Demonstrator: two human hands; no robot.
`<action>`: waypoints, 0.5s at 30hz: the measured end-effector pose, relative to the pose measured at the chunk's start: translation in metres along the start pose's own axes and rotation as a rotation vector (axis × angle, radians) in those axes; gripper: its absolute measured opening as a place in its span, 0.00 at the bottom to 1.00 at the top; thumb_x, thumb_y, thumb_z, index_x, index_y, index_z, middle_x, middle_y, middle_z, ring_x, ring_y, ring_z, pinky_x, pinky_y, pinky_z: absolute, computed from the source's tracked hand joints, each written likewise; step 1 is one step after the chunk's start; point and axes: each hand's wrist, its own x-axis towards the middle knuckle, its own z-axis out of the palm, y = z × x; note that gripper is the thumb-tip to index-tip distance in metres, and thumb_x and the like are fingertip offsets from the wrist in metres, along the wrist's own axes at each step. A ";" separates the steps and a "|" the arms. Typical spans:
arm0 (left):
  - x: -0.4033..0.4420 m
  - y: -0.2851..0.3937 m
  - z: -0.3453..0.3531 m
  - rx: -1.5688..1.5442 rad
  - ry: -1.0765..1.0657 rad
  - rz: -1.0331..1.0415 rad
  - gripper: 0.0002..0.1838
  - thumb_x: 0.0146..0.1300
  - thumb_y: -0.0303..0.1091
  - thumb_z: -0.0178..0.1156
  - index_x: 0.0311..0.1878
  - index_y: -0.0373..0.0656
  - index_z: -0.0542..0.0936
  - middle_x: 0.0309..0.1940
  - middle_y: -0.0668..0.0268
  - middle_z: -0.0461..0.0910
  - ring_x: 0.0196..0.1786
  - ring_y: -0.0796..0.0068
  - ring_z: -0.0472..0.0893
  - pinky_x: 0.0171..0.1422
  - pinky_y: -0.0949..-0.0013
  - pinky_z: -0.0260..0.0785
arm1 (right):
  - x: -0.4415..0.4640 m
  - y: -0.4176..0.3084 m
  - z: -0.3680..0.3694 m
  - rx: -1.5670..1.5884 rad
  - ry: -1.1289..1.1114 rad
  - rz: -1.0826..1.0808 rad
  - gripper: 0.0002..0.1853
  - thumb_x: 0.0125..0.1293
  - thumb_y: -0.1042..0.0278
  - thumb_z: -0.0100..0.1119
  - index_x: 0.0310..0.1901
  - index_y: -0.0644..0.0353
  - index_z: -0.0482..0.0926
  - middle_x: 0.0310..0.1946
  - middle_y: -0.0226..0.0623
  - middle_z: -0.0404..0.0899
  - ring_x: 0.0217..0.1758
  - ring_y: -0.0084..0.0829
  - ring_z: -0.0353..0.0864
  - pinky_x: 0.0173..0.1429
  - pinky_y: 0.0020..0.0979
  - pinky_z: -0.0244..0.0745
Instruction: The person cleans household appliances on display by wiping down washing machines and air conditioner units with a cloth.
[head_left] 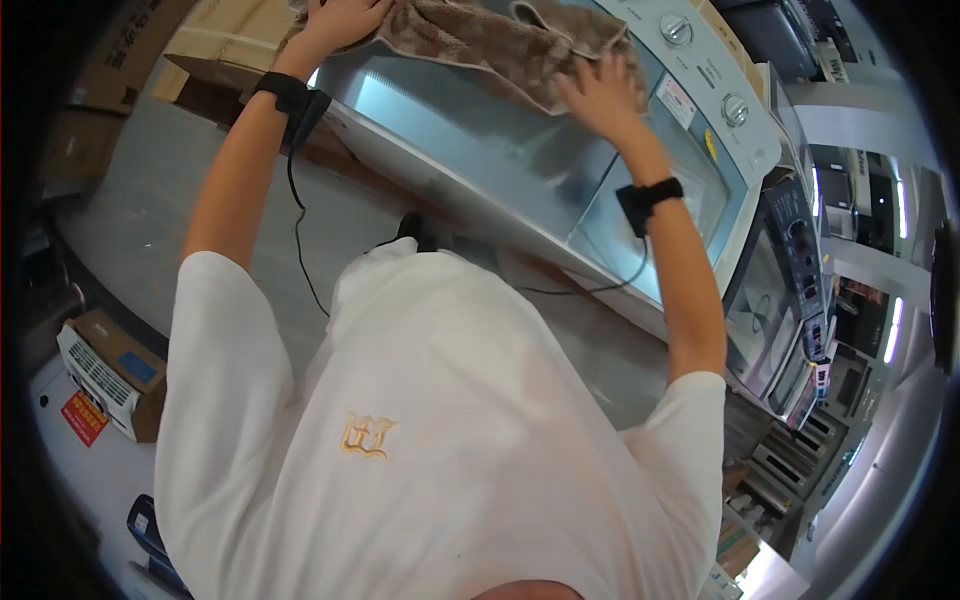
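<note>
A brown towel lies bunched lengthwise across the top of a twin-tub washing machine with bluish see-through lids. On the towel's left end rests my left hand, its visible fingers stretched out and the rest cut off by the frame's upper edge. My right hand presses flat on the towel's right end with fingers spread, near the control panel and its round knobs. Black bands with cables circle both wrists.
Cardboard boxes stand beyond my left arm. Another appliance with a dark control panel adjoins the washer on the right. An opened carton sits at lower left. A thin black cable hangs in front of the washer.
</note>
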 end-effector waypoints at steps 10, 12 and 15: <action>-0.121 0.005 0.061 -0.060 0.230 -0.021 0.28 0.79 0.47 0.48 0.81 0.65 0.65 0.84 0.72 0.56 0.87 0.60 0.50 0.84 0.32 0.35 | -0.130 -0.057 -0.058 0.155 -0.304 -0.357 0.26 0.73 0.44 0.56 0.63 0.53 0.81 0.80 0.58 0.55 0.86 0.60 0.45 0.81 0.70 0.42; -0.101 -0.007 0.061 0.057 0.101 0.061 0.28 0.78 0.45 0.48 0.79 0.59 0.67 0.85 0.70 0.51 0.88 0.59 0.45 0.82 0.28 0.40 | -0.119 -0.002 -0.027 0.043 -0.273 -0.348 0.24 0.74 0.45 0.56 0.62 0.52 0.81 0.81 0.56 0.53 0.86 0.59 0.45 0.81 0.70 0.43; -0.041 -0.017 0.019 0.095 0.092 0.276 0.25 0.74 0.40 0.52 0.70 0.42 0.73 0.80 0.50 0.58 0.84 0.43 0.51 0.81 0.25 0.43 | -0.037 0.052 0.004 -0.254 -0.258 -0.333 0.26 0.76 0.44 0.52 0.67 0.48 0.77 0.82 0.56 0.49 0.86 0.60 0.44 0.80 0.72 0.44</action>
